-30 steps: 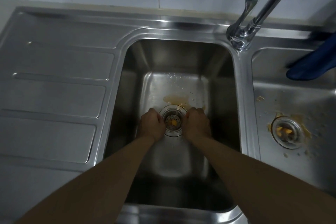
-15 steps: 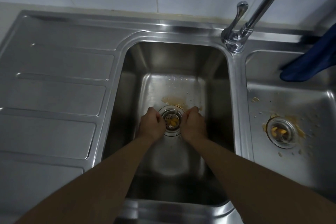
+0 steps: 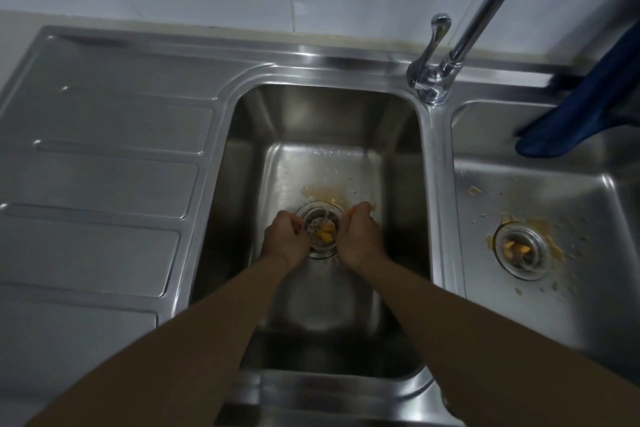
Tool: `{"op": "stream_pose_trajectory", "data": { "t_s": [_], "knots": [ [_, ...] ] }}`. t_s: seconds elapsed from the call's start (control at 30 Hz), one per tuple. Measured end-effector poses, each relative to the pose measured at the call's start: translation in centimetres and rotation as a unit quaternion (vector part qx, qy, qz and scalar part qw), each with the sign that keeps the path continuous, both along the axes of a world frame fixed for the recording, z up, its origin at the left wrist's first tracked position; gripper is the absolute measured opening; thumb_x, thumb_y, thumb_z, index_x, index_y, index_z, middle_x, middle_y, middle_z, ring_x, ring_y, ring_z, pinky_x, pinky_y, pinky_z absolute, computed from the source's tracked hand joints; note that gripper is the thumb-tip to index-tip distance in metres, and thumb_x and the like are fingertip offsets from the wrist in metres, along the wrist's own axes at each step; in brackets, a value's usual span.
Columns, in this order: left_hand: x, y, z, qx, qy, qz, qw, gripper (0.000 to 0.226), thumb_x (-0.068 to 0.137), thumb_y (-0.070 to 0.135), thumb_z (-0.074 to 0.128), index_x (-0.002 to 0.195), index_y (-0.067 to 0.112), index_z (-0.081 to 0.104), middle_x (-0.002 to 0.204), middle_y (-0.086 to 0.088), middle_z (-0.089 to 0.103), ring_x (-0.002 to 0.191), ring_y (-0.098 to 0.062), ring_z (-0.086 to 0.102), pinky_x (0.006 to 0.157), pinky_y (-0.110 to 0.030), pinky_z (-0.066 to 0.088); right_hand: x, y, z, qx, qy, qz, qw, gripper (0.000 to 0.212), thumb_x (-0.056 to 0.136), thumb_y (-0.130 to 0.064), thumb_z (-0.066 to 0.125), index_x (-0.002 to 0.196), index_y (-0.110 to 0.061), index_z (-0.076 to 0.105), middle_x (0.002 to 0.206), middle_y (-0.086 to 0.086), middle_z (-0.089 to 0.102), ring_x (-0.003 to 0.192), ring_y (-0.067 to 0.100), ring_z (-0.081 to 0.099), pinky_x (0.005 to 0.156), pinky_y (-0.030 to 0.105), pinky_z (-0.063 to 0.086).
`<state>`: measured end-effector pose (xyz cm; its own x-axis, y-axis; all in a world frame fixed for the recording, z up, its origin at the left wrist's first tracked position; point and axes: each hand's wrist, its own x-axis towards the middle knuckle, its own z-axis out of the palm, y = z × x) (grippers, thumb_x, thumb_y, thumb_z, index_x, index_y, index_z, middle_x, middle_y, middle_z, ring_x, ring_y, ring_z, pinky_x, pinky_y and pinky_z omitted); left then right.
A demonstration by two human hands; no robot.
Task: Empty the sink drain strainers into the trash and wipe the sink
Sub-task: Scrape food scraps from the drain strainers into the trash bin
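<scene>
A round metal strainer (image 3: 320, 231) with yellow food scraps sits at the drain of the deep middle basin (image 3: 322, 121). My left hand (image 3: 284, 241) grips its left rim and my right hand (image 3: 358, 237) grips its right rim. It looks tilted and a little raised out of the drain. A second strainer (image 3: 519, 251) with yellow scraps sits in the drain of the shallower right basin (image 3: 588, 305), with orange smears and crumbs around it. A brown stain lies just behind the middle drain.
A chrome faucet (image 3: 433, 76) with a long spout stands between the two basins. A dark blue cloth (image 3: 581, 114) hangs over the right basin's back edge. A ribbed steel drainboard (image 3: 97, 184) stretches to the left. A tiled wall rises behind.
Both hands have stayed at the middle drain. The strainer now sits tilted and slightly higher between them, with its perforated side showing. The view has shifted a little.
</scene>
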<state>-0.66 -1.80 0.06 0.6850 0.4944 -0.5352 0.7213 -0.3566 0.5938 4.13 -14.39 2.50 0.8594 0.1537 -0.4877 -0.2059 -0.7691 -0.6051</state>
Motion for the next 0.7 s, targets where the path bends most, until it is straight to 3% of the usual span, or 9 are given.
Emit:
{"op": "stream_pose_trajectory", "data": {
  "t_s": [0.1, 0.2, 0.33, 0.47, 0.6, 0.7],
  "knots": [
    [-0.2, 0.2, 0.9, -0.013, -0.01, 0.016, 1.0, 0.017, 0.09, 0.01, 0.063, 0.105, 0.017, 0.057, 0.105, -0.005, 0.066, 0.097, -0.022, 0.062, 0.077, -0.032, 0.054, 0.1, -0.4, 0.7, 0.005, 0.007, -0.005, 1.0, 0.013, 0.103, -0.011, 0.043, 0.114, -0.005, 0.04, 0.101, 0.014, 0.06, 0.087, 0.023, 0.059, 0.067, 0.033, 0.051],
    [-0.5, 0.4, 2.3, -0.033, -0.031, 0.018, 0.999, 0.02, 0.089, 0.009, 0.064, 0.108, 0.013, 0.061, 0.105, -0.007, 0.069, 0.099, -0.025, 0.066, 0.089, -0.042, 0.057, 0.2, -0.8, 1.7, 0.013, 0.003, -0.007, 1.0, 0.012, 0.103, -0.015, 0.045, 0.11, -0.005, 0.046, 0.097, 0.011, 0.06, 0.089, 0.024, 0.061, 0.066, 0.03, 0.049],
    [-0.7, 0.7, 5.1, -0.057, -0.056, 0.008, 0.997, 0.016, 0.087, 0.005, 0.068, 0.101, 0.01, 0.064, 0.097, -0.007, 0.071, 0.097, -0.026, 0.068, 0.086, -0.039, 0.058, 0.4, -1.3, 3.5, 0.035, -0.019, -0.007, 0.999, 0.008, 0.101, -0.018, 0.054, 0.103, -0.011, 0.055, 0.095, 0.003, 0.06, 0.09, 0.019, 0.06, 0.057, 0.016, 0.037],
    [-1.2, 0.6, 8.6, -0.052, -0.069, 0.006, 0.996, 0.013, 0.087, 0.007, 0.067, 0.099, 0.013, 0.064, 0.095, -0.007, 0.072, 0.093, -0.025, 0.071, 0.084, -0.042, 0.06, 0.4, -2.0, 6.2, 0.045, -0.045, 0.013, 0.998, 0.013, 0.097, -0.015, 0.061, 0.108, -0.011, 0.067, 0.098, 0.001, 0.065, 0.09, 0.014, 0.06, 0.074, 0.02, 0.043],
    [-1.9, -0.1, 12.3, -0.038, -0.089, -0.008, 0.995, 0.011, 0.089, 0.008, 0.063, 0.084, 0.017, 0.067, 0.093, -0.009, 0.074, 0.091, -0.027, 0.072, 0.087, -0.044, 0.06, 0.1, -3.2, 9.3, 0.043, -0.066, 0.033, 0.996, 0.015, 0.094, -0.016, 0.063, 0.1, -0.014, 0.076, 0.097, 0.002, 0.074, 0.091, 0.017, 0.068, 0.078, 0.024, 0.052],
    [-2.4, -1.3, 15.0, -0.041, -0.103, -0.001, 0.994, 0.018, 0.089, 0.006, 0.064, 0.075, 0.017, 0.067, 0.084, -0.01, 0.075, 0.08, -0.026, 0.075, 0.08, -0.045, 0.062, -0.3, -4.5, 11.7, 0.056, -0.09, 0.03, 0.994, 0.013, 0.091, -0.016, 0.066, 0.096, -0.014, 0.078, 0.094, 0.002, 0.076, 0.086, 0.015, 0.069, 0.078, 0.026, 0.054]
  ]
}}
